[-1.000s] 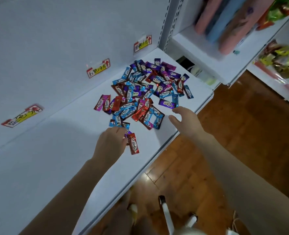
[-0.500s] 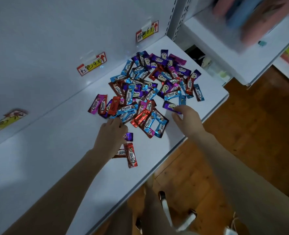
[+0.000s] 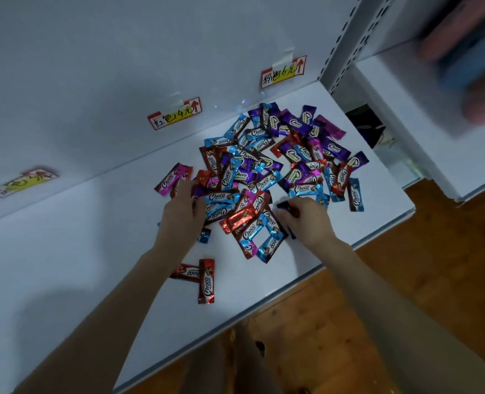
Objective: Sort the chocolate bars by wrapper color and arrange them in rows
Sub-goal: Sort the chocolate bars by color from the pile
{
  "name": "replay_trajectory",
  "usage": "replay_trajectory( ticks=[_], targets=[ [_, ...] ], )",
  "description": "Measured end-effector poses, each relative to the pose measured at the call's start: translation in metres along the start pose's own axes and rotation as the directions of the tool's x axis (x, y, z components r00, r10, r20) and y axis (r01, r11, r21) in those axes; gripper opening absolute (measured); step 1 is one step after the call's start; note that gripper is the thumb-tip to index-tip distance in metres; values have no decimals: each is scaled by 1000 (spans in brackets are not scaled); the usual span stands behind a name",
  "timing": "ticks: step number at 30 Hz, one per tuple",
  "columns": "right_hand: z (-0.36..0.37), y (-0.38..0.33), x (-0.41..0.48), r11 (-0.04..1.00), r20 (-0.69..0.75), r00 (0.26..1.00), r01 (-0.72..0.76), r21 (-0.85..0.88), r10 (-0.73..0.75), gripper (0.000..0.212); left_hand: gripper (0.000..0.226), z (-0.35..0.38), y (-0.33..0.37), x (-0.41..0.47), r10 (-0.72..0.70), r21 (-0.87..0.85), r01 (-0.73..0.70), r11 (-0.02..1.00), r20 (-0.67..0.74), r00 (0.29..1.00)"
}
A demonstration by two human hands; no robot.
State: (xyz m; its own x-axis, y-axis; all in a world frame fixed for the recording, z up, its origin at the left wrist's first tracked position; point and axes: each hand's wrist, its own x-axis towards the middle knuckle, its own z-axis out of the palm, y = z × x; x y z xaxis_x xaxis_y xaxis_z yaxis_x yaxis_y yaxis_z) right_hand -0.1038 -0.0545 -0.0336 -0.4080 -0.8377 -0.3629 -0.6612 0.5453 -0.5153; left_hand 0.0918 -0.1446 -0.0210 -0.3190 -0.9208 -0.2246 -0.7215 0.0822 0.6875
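A mixed pile of Choco chocolate bars in blue, purple, red and pink wrappers lies on the white shelf. Two red bars lie apart from it, nearer the front edge. My left hand reaches into the pile's left edge, its fingers curled down over pink and red bars; what they hold is hidden. My right hand is at the pile's front right and pinches a dark purple bar. A blue bar pokes out beside my left wrist.
Three handwritten price labels are taped to the back wall: one far left, one in the middle, one on the right. A perforated upright ends the shelf on the right. Wooden floor lies below the front edge.
My left hand moved forward from the red bars into the pile's left edge. My right hand moved to the pile's front and took hold of a purple bar. The view tilted closer.
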Motion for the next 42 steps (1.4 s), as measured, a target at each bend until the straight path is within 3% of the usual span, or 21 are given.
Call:
replay_trajectory(
  ticks=[7, 13, 20, 25, 28, 37, 42],
  targets=[
    [-13, -14, 23, 974, -34, 998, 53, 222, -46, 16, 27, -3, -2, 27, -18, 117, 28, 993, -86, 996],
    [5, -51, 67, 988, 32, 990, 142, -66, -140, 28, 29, -8, -16, 40, -47, 231, 60, 971, -61, 997],
    [21, -61, 78, 976, 61, 997, 52, -210, -40, 26, 32, -14, -35, 56, -76, 342, 58, 938, 38, 996],
    [7, -49, 59, 1000, 125, 992, -8, -18, 11, 34, 36, -8, -29, 60, 3, 333, -47, 942, 131, 991],
    [-3, -37, 47, 998, 86, 996, -6, 70, 0, 20, 35, -3, -28, 64, -1, 333, -46, 942, 140, 990],
    [-19, -42, 63, 987, -22, 1000, -6, 162, 10, 6, 34, -13, -23, 64, -83, 353, 15, 935, 180, 980],
    [-9, -71, 99, 995, 44, 997, 67, 69, -70, 18, 26, -21, -24, 56, -106, 314, 41, 949, 193, 976]
  ],
)
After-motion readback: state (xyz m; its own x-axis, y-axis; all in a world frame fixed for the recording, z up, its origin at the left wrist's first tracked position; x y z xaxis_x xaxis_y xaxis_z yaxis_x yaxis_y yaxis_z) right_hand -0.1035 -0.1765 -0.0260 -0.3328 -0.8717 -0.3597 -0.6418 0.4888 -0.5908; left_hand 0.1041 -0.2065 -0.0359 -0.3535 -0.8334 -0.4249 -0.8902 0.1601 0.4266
